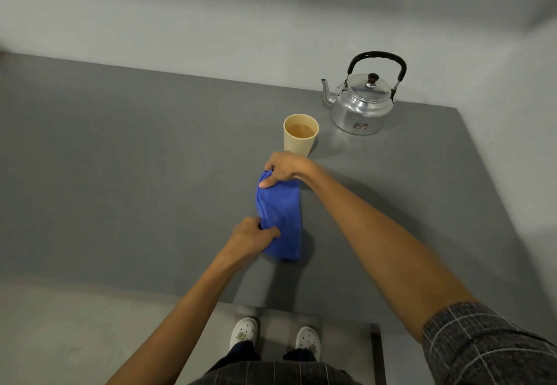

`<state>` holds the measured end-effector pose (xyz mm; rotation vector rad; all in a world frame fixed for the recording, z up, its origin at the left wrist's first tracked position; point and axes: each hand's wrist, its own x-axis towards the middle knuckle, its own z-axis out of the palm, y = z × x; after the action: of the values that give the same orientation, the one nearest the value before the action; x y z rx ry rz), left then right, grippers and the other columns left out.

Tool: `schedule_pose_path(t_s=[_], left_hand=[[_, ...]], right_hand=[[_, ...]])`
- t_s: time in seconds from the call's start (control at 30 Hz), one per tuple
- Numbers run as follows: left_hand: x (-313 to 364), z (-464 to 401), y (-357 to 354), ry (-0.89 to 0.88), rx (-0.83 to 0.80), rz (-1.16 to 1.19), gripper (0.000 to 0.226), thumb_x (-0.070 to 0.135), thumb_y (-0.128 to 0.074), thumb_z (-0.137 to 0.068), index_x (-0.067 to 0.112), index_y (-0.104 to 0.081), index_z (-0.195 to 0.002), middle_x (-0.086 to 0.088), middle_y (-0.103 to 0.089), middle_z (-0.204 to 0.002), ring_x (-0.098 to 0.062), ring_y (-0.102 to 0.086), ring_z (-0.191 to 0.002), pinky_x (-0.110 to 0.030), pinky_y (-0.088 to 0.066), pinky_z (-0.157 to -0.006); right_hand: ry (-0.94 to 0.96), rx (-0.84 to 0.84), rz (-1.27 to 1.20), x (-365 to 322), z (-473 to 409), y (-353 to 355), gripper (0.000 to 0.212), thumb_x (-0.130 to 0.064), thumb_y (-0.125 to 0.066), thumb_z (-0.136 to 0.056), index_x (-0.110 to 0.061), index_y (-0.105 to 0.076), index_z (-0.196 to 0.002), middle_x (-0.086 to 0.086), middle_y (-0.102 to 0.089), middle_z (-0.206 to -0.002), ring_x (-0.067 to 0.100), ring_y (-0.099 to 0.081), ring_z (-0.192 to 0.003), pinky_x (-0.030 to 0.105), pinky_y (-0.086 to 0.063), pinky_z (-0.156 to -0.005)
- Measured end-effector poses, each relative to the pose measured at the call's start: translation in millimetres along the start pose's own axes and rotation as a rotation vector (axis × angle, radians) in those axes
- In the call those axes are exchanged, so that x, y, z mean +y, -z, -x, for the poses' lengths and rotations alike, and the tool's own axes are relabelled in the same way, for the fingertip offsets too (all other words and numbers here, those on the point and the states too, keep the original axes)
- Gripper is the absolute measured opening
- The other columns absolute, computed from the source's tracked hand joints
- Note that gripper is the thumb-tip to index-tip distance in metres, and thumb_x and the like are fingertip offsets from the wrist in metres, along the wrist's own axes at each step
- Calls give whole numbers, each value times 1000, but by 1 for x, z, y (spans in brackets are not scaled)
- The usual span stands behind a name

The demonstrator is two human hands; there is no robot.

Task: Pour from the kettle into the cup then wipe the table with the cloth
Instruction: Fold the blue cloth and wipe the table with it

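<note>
Both hands, left (251,235) and right (283,169), grip the cloth (281,219) on the table (120,158), just before the filled cup (300,134); kettle (361,104) stands beyond.

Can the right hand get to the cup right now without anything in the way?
Probably yes, but not freely. The right hand sits just in front of the cup with nothing between them, yet its grip is closed on the blue cloth, which the left hand also holds. It would have to let go first.

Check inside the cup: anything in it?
The cup holds a pale brownish liquid, filling it partway, well below the rim. The liquid is cloudy, so the bottom of the cup cannot be seen. The right hand hides the cup's base.
</note>
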<state>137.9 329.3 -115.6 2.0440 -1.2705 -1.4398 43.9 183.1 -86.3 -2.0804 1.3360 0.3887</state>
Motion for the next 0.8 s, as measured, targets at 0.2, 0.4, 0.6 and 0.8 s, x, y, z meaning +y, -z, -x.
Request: schedule_pose_path(t_s=[0.2, 0.4, 0.6, 0.8], left_hand=[[-19, 13, 34, 42, 6, 431, 28, -5, -51, -88, -9, -50, -115, -19, -57, -107, -29, -63, -70, -29, -59, -50], [-45, 6, 66, 82, 111, 392, 16, -2, -55, -88, -4, -49, -103, -16, -52, -105, -24, -67, -56, -29, -59, -49], [-58, 8, 58, -3, 355, -252, 37, 15, -59, -85, 0, -45, -116, -26, -57, -110, -36, -59, -89, -40, -49, -73], [-63, 6, 41, -393, 494, -787, 68, 45, -27, -92, 14, -5, -149, -20, -13, -157, -37, -16, -144, -47, -19, -116]], right_hand=[[13, -2, -328, -16, -5, 6, 18, -26, -58, -93, -7, -56, -93, 3, -58, -55, 11, -58, -40, 15, -40, -37], [80, 97, -265, -54, -24, -16, 27, -21, -54, -96, -13, -41, -72, 7, -54, -57, 16, -50, -47, 29, -46, -59], [164, 257, -369, -57, -30, -49, 32, -2, -53, -92, 2, -47, -124, 20, -56, -110, 32, -61, -88, 40, -49, -88], [237, 600, -262, -49, -16, -86, 54, 9, -48, -85, -8, -40, -135, 13, -45, -135, 28, -43, -123, 36, -37, -103]])
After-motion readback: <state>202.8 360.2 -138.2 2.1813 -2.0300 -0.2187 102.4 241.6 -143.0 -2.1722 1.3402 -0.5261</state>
